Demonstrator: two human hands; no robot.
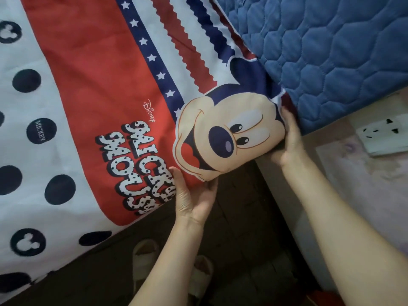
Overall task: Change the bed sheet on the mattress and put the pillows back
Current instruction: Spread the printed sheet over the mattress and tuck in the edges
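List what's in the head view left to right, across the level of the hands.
Polka-dot sheet area → "Mickey Mouse" lettering → left hand → right hand → wall socket.

Both hands, left hand (194, 199) and right hand (291, 142), gripped the cartoon-printed bed sheet (88, 85) corner beside the blue quilted mattress (331, 62).

We are in a home bedroom. A bed takes up most of the view, its cartoon-print sheet (72, 89) spread over a blue quilted mattress (331, 58). Beside it we see a dark floor (238, 228), house slippers (144, 255), and a wall socket (384, 134) on a pale wall (364, 186).
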